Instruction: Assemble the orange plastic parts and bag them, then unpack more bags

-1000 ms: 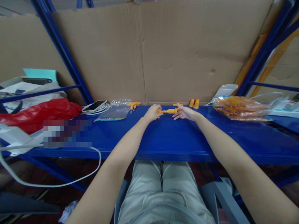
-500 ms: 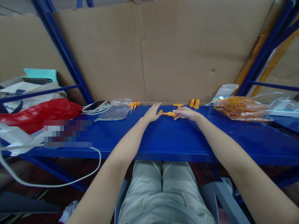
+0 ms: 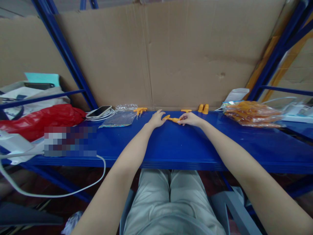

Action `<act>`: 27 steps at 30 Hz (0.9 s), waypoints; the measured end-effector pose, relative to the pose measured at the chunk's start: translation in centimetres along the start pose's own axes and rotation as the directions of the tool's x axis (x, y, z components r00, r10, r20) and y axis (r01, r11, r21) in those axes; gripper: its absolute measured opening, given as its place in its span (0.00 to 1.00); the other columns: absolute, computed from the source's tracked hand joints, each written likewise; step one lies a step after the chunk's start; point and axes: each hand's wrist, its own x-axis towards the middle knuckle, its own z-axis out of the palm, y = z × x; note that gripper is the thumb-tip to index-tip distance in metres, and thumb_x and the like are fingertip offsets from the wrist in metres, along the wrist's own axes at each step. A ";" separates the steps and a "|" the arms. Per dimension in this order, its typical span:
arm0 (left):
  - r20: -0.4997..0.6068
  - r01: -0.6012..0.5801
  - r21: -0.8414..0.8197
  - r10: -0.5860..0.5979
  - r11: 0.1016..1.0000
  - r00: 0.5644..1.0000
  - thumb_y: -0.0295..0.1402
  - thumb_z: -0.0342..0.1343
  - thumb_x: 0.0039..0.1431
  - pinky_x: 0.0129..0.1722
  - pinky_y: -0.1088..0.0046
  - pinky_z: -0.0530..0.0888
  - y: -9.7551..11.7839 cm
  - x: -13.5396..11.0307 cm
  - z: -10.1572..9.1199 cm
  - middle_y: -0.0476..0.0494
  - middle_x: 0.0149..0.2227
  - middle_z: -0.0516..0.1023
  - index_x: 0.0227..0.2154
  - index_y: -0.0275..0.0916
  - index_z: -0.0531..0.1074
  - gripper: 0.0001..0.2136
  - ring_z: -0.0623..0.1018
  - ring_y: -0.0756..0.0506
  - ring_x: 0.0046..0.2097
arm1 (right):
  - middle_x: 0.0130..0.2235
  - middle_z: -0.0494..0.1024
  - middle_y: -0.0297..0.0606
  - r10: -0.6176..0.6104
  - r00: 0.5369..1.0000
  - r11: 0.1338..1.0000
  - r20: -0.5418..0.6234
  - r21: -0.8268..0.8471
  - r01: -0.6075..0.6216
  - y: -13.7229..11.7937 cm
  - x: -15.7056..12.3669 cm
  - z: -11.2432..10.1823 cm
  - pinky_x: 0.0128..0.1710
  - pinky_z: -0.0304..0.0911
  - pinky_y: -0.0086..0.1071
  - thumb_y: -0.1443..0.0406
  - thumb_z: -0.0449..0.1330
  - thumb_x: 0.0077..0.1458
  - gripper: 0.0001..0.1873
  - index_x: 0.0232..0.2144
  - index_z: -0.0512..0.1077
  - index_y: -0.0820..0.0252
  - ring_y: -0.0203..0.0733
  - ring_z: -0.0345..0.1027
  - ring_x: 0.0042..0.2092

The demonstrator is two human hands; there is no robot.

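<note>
A small orange plastic corkscrew-like piece (image 3: 172, 119) lies between my hands at the back of the blue shelf (image 3: 171, 147). My right hand (image 3: 189, 119) is closed in a pinch on its right end. My left hand (image 3: 156, 119) rests beside its left end with the fingers loosely spread, touching or nearly touching the T-shaped handle. Behind the hands lies another orange T-handle (image 3: 186, 111). A further orange corkscrew (image 3: 140, 110) lies to the left, and two orange caps (image 3: 203, 108) stand to the right.
A clear plastic bag (image 3: 119, 118), a phone (image 3: 99, 111) on a coiled white cable and a red bag (image 3: 41, 119) are at left. A packet of orange parts (image 3: 251, 114) lies at right. Cardboard (image 3: 171, 55) backs the shelf; blue uprights flank it.
My left hand has opened from a grip on the orange piece. Both hands and the piece have shifted slightly left, and the piece now lies low on the shelf.
</note>
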 end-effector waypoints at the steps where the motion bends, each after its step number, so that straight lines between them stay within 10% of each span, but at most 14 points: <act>1: -0.013 0.001 -0.004 -0.001 1.000 1.000 0.35 0.54 0.61 0.64 0.59 0.61 -0.2 0.0 0.0 0.32 0.66 0.60 0.57 0.34 0.67 0.22 0.61 0.38 0.67 | 0.32 0.80 0.41 -0.021 0.999 0.996 -0.027 -0.091 0.019 -0.1 0.1 0.3 0.37 0.68 0.35 0.61 0.66 0.51 0.12 0.35 0.77 0.65 0.40 0.73 0.32; 10: 0.014 0.015 0.042 -0.016 0.999 1.000 0.33 0.55 0.59 0.65 0.65 0.59 -1.2 0.1 -0.1 0.33 0.61 0.67 0.51 0.33 0.73 0.18 0.64 0.40 0.65 | 0.52 0.76 0.51 -0.206 0.972 0.663 -0.110 -0.747 0.056 -2.0 -0.7 3.1 0.59 0.53 0.44 0.61 0.51 0.65 0.23 0.59 0.67 0.63 0.51 0.69 0.55; 27: 0.013 -0.015 0.083 0.014 0.996 1.000 0.31 0.55 0.59 0.64 0.65 0.62 -1.2 0.3 0.1 0.36 0.56 0.73 0.46 0.35 0.77 0.14 0.69 0.41 0.62 | 0.55 0.73 0.50 -0.106 0.924 0.601 -0.367 -0.764 -0.234 1.2 0.5 1.4 0.60 0.46 0.54 0.61 0.52 0.63 0.20 0.55 0.71 0.59 0.54 0.61 0.58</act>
